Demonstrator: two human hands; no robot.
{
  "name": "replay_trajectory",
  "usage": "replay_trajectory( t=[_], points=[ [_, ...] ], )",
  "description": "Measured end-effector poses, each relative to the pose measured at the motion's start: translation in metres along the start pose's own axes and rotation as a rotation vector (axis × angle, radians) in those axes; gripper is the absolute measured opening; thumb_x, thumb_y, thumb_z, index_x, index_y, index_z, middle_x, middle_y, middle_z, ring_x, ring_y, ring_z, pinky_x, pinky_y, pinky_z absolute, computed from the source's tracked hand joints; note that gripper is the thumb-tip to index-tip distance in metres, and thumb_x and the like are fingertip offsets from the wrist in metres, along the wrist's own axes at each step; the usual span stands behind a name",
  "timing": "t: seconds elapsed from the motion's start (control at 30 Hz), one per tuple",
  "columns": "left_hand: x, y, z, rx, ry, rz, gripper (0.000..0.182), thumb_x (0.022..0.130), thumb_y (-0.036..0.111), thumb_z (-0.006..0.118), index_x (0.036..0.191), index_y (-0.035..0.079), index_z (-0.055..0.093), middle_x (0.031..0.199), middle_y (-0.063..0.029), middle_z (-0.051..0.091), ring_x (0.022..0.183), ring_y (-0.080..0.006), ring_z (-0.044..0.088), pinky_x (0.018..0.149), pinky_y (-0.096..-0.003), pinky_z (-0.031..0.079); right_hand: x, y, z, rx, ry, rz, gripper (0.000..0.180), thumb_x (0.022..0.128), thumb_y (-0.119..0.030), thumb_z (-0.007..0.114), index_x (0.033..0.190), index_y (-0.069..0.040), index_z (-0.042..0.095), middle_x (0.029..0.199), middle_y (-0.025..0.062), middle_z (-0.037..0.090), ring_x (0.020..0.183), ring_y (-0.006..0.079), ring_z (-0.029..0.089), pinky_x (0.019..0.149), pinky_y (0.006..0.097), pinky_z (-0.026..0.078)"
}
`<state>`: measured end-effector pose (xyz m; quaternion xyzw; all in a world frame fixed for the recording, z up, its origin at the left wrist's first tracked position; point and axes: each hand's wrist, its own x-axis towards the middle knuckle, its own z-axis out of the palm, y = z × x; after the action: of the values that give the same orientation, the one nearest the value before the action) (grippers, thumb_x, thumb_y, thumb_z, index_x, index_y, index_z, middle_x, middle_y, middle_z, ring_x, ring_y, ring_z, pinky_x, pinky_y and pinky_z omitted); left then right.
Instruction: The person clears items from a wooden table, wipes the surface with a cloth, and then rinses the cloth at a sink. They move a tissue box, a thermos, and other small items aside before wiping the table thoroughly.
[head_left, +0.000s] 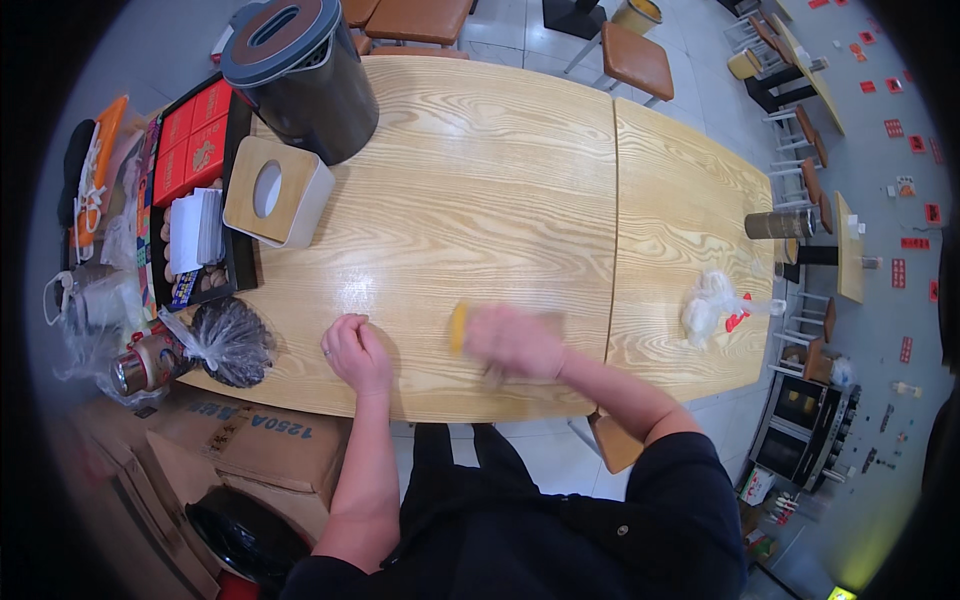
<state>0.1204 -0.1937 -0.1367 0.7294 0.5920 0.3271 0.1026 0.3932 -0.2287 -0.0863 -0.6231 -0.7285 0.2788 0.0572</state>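
Observation:
My right hand (517, 341) is blurred over the front part of a light wood-grain table (480, 195). It grips a yellow cloth or sponge (457, 328); which of the two, the blur does not settle. Most of that yellow item lies hidden under the fingers. To its left, my left hand (358, 352), with a ring on one finger, rests at the table with its fingers curled in and nothing visible in them. A knotted clear plastic bag with dark contents (232, 341) lies left of it.
Along the left stand a dark lidded pitcher (315, 97), a tissue box with a wooden top (277, 191) and a black tray (244, 262) of red boxes and walnuts. A bundled plastic bag (705, 307) and a cylindrical canister (780, 223) occupy the right end. Cardboard boxes (247, 442) sit below left.

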Motion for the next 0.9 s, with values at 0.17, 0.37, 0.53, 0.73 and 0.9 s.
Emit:
replay_trajectory(
  t=[0.17,0.37,0.53,0.73,0.9],
  points=[
    [0.005,0.011,0.007,-0.013,-0.035,0.030,0.006,0.080,0.006,0.057,0.086,0.006,0.060,0.096,-0.0096,0.061,0.096,-0.0288,0.054,0.089,-0.0412,0.039,0.060,0.194,-0.087,-0.378,1.012,0.208,0.020,0.085,-0.011,0.053,0.104,-0.005,0.054,0.092,0.0200,0.054,0.088,0.0358,0.052,0.079,0.0467,0.043],
    [0.005,0.004,0.002,0.021,-0.042,0.010,0.007,0.080,0.006,0.057,0.087,0.006,0.060,0.096,-0.0096,0.061,0.096,-0.0291,0.054,0.090,-0.0419,0.038,0.048,0.034,0.036,-0.107,0.328,-0.278,0.031,0.091,-0.019,0.050,0.120,-0.007,0.055,0.125,0.0138,0.056,0.115,0.0302,0.054,0.098,0.0423,0.043],
    [0.006,0.007,-0.001,0.039,-0.039,-0.008,0.009,0.079,0.007,0.056,0.087,0.006,0.060,0.096,-0.0101,0.061,0.096,-0.0295,0.054,0.091,-0.0425,0.038,0.046,0.103,-0.029,0.130,-0.020,0.347,0.019,0.093,-0.013,0.046,0.107,-0.005,0.056,0.111,0.0115,0.061,0.102,0.0262,0.057,0.088,0.0413,0.045],
    [0.009,0.011,0.002,0.025,-0.057,-0.011,0.010,0.078,0.007,0.055,0.086,0.007,0.060,0.096,-0.0100,0.060,0.096,-0.0295,0.054,0.089,-0.0428,0.038,0.164,0.143,-0.097,0.195,0.621,0.274,0.025,0.094,-0.019,0.048,0.111,-0.003,0.055,0.113,0.0151,0.057,0.106,0.0321,0.053,0.090,0.0429,0.042],
    [0.012,0.005,-0.002,0.024,-0.055,-0.008,0.010,0.077,0.006,0.056,0.086,0.007,0.060,0.096,-0.0098,0.060,0.094,-0.0300,0.053,0.088,-0.0427,0.038,0.158,0.080,0.016,0.173,0.268,-0.103,0.020,0.095,-0.015,0.042,0.104,-0.004,0.057,0.104,0.0124,0.058,0.101,0.0281,0.054,0.092,0.0396,0.043]
  ],
)
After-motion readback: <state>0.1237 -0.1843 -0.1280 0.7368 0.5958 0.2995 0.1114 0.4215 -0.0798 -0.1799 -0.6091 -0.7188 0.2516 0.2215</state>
